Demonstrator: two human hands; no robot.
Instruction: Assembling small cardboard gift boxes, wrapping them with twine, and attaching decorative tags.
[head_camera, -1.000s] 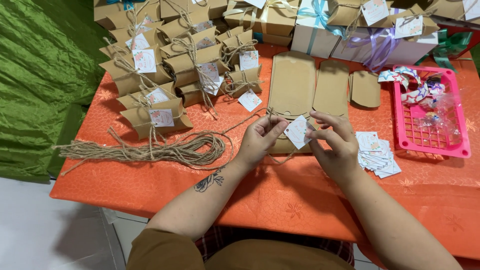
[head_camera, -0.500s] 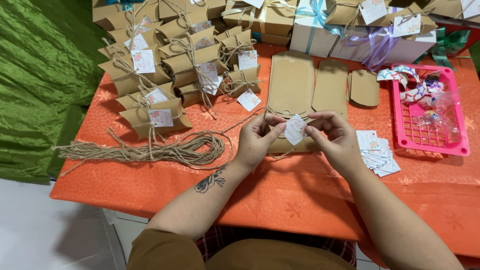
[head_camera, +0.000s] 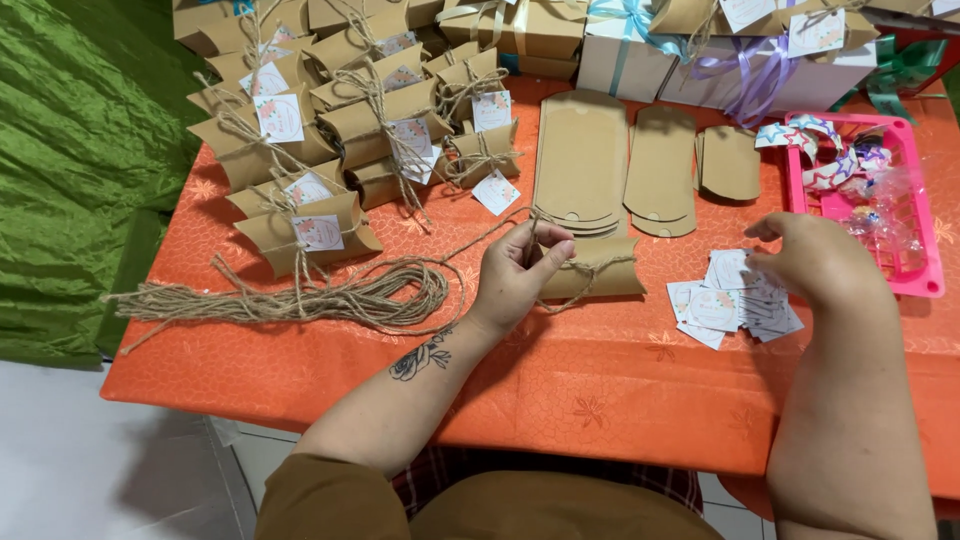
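From the head view, my left hand sits near the middle of the orange table, thumb and fingertips pressed together on a strand of twine. That strand is wrapped around the small brown box, which lies flat just at the hand's 3 o'clock, touching my fingers. I judge the pinch keeps the string taut over the box so the wrap does not slip.

My right hand hovers at the box's 3 o'clock, over the little pile of white tags. The fingers curl loosely downward toward the pile; I cannot tell whether they have closed on a tag or hold nothing.

At 9 o'clock from my left hand lies a loose bundle of twine, laid lengthwise within easy reach. At 10 to 11 o'clock stands a heap of finished boxes, brown pillow shapes, each tied with string and carrying a small white square tag with a pinkish print. At 12 o'clock from the box in hand lie flat box blanks, three stacks shrinking in size toward the right, unfolded and ready.

At 2 o'clock sits a pink tray with striped ribbon bits and clear wrap inside. Along the far edge stand larger gift boxes, white and brown, tied with blue, purple and green ribbons. A green cloth hangs off to the far left.
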